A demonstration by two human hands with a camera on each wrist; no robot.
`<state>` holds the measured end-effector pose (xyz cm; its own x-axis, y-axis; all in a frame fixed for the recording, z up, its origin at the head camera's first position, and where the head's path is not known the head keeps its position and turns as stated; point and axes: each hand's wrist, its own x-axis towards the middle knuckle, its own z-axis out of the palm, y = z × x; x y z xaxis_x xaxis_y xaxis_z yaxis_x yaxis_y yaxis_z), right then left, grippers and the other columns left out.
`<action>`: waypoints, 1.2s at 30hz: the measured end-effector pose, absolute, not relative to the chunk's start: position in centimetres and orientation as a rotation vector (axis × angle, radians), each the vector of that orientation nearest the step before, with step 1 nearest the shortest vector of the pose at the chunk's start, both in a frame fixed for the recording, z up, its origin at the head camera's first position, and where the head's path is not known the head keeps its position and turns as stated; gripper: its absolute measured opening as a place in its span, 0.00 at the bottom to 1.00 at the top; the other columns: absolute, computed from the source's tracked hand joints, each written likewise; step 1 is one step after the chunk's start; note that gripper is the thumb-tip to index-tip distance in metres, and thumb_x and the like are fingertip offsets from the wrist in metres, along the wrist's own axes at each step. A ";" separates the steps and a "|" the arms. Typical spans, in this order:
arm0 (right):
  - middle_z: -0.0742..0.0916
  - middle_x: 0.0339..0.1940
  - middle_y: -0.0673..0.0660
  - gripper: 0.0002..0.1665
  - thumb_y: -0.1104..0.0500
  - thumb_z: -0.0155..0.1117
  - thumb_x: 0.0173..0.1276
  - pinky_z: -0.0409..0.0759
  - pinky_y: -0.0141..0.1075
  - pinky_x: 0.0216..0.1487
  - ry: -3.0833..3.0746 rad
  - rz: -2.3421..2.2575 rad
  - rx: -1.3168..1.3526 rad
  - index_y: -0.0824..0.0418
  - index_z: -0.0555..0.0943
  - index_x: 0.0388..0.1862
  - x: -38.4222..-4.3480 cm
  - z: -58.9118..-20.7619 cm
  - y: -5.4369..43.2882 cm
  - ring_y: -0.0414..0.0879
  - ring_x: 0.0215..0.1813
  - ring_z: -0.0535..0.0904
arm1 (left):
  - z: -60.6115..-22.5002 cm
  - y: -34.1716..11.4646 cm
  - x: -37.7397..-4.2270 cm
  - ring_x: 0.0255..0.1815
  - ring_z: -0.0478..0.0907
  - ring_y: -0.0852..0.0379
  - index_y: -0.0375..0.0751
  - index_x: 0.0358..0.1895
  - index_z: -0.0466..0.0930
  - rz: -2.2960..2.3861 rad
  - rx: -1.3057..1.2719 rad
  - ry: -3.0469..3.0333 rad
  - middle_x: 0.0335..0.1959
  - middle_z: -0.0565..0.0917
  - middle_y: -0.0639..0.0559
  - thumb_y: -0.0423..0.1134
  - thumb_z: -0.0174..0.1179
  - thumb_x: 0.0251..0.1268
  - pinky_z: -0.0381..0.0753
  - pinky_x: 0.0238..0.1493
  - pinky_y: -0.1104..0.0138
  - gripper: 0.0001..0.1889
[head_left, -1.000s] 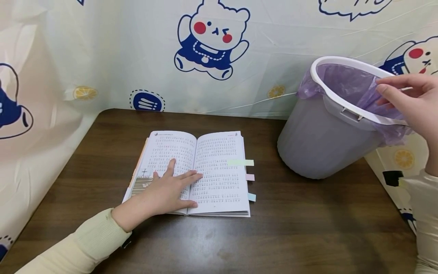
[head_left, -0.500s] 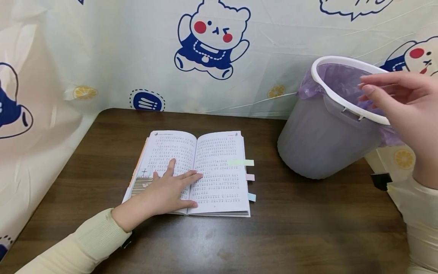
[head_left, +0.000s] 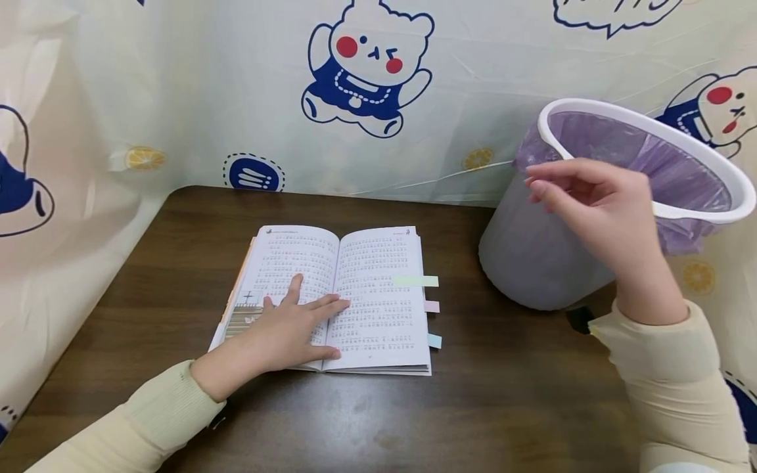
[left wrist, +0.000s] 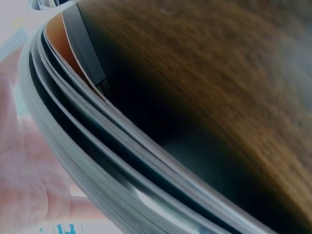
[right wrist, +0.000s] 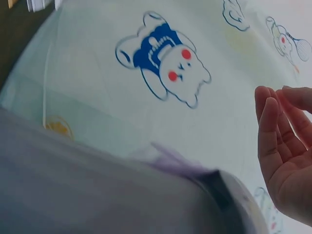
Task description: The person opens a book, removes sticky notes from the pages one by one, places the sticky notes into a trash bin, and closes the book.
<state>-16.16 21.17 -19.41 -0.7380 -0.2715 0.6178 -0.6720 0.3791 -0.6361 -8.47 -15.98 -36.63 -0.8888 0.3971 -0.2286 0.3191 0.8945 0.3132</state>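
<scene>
The book (head_left: 378,259) lies open on the table (head_left: 473,414), left of the frame's centre. The left hand (head_left: 280,334) rests flat on it with fingers spread: the palm is on the left page, and the thumb and 2 fingertips reach over the fold. 3 tabs stick out of the book's right edge: green (head_left: 430,281), pink (head_left: 432,307) and blue (head_left: 435,341). The left wrist view shows the curved page edges close up.

At right of the frame, the right hand (head_left: 612,217) hangs raised in front of the bin (head_left: 526,249), its fingers loosely bent, the thumb near the index finger, with nothing seen in its grasp. The right wrist view shows it apart from the bin's wall.

The grey bin is tilted in the upper right, with a white rim (head_left: 692,148) and a purple bag (head_left: 597,135) folded over it. Both sleeves (head_left: 668,358) are cream. A cloth (head_left: 236,85) printed with bears fills the top.
</scene>
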 end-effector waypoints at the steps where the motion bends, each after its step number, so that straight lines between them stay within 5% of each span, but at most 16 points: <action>1: 0.91 0.33 0.50 0.09 0.77 0.68 0.64 0.81 0.23 0.38 -2.243 1.337 0.824 0.76 0.87 0.44 -16.2 -19.8 20.9 0.38 0.32 0.86 | -36.7 -16.0 -8.5 0.76 0.43 0.16 0.58 0.77 0.69 0.387 0.537 2.772 0.77 0.69 0.51 0.65 0.70 0.58 0.54 0.50 0.15 0.43; 15: 0.91 0.39 0.58 0.10 0.67 0.72 0.68 0.80 0.25 0.37 -2.585 1.284 0.853 0.65 0.90 0.47 -18.2 -26.0 18.1 0.39 0.36 0.87 | -36.5 -16.0 -8.6 0.76 0.43 0.16 0.57 0.77 0.68 0.377 0.535 2.770 0.77 0.69 0.50 0.64 0.71 0.58 0.53 0.50 0.15 0.44; 28: 0.90 0.42 0.54 0.13 0.61 0.74 0.68 0.81 0.42 0.44 -2.968 1.099 0.858 0.63 0.89 0.50 -20.2 -32.0 15.7 0.47 0.42 0.83 | -36.7 -15.9 -8.5 0.76 0.44 0.16 0.56 0.77 0.69 0.369 0.552 2.781 0.76 0.70 0.51 0.64 0.70 0.59 0.55 0.49 0.15 0.43; 36: 0.90 0.46 0.58 0.14 0.60 0.75 0.67 0.83 0.42 0.46 -3.146 0.980 0.867 0.62 0.89 0.49 -20.7 -34.2 15.3 0.48 0.42 0.83 | -36.6 -15.9 -8.5 0.76 0.43 0.16 0.56 0.77 0.69 0.372 0.546 2.783 0.76 0.70 0.50 0.63 0.71 0.59 0.56 0.50 0.15 0.42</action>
<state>-20.74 15.27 -34.18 -0.8378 -0.5370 -0.0983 -0.3861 0.7102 -0.5887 -8.50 -15.93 -36.55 -0.8894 0.4001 -0.2213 0.3279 0.8955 0.3010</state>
